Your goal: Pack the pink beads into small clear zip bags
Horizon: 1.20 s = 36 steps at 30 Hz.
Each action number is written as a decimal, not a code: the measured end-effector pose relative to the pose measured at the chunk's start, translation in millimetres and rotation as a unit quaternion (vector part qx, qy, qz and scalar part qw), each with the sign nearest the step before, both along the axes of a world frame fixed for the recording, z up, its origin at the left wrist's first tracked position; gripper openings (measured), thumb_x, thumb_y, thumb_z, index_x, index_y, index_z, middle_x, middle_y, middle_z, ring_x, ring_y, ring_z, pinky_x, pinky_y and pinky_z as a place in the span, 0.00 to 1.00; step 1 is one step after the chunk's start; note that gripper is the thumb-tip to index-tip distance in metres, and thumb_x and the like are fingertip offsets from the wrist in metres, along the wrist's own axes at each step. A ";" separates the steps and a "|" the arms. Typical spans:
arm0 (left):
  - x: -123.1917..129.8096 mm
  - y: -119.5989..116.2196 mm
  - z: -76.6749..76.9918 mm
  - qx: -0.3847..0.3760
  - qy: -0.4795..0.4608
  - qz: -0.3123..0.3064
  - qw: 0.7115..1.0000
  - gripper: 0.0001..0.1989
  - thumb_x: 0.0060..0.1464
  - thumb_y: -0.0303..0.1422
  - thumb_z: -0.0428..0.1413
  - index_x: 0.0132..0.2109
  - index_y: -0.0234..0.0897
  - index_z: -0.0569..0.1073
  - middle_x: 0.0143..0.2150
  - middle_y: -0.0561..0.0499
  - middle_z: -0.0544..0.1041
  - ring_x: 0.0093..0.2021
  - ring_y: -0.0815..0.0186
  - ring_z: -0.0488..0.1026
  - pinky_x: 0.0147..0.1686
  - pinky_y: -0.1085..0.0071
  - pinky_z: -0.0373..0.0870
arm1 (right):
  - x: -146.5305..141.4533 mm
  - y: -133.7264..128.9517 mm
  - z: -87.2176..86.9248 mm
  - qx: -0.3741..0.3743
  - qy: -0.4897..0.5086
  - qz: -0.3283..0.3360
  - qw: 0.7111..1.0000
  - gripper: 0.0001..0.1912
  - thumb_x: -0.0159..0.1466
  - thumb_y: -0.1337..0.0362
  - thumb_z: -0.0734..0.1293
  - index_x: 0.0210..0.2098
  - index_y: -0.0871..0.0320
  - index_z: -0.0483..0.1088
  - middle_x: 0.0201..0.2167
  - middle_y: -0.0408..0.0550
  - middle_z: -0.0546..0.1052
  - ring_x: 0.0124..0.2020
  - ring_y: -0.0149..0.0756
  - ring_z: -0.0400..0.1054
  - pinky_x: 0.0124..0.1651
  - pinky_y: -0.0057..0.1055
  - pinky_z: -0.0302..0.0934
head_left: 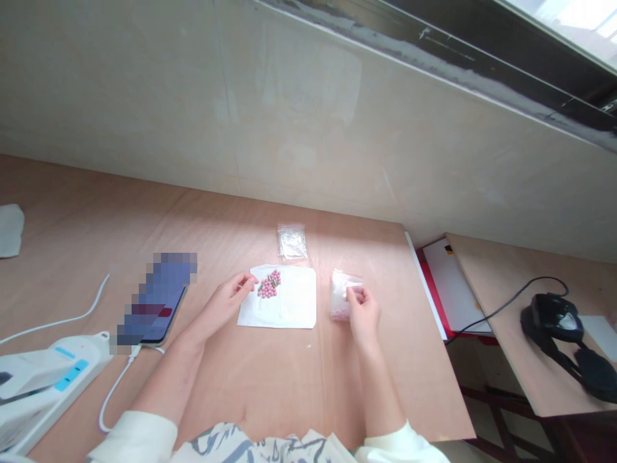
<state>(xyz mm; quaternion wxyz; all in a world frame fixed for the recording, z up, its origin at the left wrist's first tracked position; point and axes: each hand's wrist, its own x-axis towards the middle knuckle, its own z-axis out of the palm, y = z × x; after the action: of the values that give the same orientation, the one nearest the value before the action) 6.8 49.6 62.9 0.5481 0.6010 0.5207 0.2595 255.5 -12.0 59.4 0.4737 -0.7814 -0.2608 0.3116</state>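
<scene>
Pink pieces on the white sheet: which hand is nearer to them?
Left. The left hand is beside the pink pieces, on their left; the right hand is farther off, to their right, at the clear bag past the white sheet.

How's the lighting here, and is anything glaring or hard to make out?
Head view: the window at upper right is washed out; head view: soft shadow darkens the desk beside the wall; head view: glints on the clear zip bag beyond the white paper; head view: the phone is largely pixelated, its screen unreadable.
</scene>
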 end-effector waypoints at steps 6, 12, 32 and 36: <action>-13.9 2.1 -22.3 0.027 0.063 0.006 0.998 0.15 0.51 0.42 0.44 0.29 0.35 0.65 0.28 0.52 0.69 0.33 0.64 0.66 0.32 0.72 0.61 | 14.8 0.1 -16.3 -0.031 -0.241 -0.015 0.970 0.12 0.51 0.57 0.61 0.30 0.58 0.66 0.25 0.50 0.69 0.32 0.43 0.62 0.33 0.36 0.54; -16.7 -1.1 -36.7 0.105 0.126 -0.027 0.986 0.14 0.53 0.40 0.42 0.29 0.36 0.66 0.26 0.53 0.66 0.30 0.65 0.63 0.30 0.72 0.59 | -9.3 17.2 -4.6 -0.021 -0.374 -0.030 0.927 0.15 0.51 0.60 0.61 0.36 0.61 0.63 0.36 0.58 0.65 0.40 0.50 0.55 0.41 0.41 0.48; -19.8 -6.4 -33.8 0.090 0.053 0.029 0.994 0.13 0.50 0.39 0.46 0.29 0.37 0.70 0.29 0.49 0.71 0.33 0.63 0.66 0.34 0.69 0.63 | -52.2 76.8 9.6 0.105 -0.153 0.185 0.965 0.09 0.52 0.63 0.60 0.28 0.58 0.70 0.26 0.48 0.71 0.30 0.37 0.62 0.38 0.34 0.53; -13.8 -7.2 -14.7 -0.019 -0.084 0.027 0.996 0.17 0.50 0.40 0.47 0.44 0.36 0.67 0.43 0.46 0.71 0.43 0.63 0.67 0.42 0.67 0.63 | -57.1 48.5 33.8 0.110 0.039 0.239 0.964 0.08 0.53 0.61 0.60 0.30 0.57 0.68 0.28 0.46 0.73 0.33 0.36 0.64 0.37 0.32 0.54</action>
<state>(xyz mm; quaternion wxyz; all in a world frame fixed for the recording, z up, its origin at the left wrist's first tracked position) -7.0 42.4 48.2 0.5937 0.5526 0.4937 0.3135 198.4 36.5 93.2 0.4787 -0.6261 -0.4539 0.4156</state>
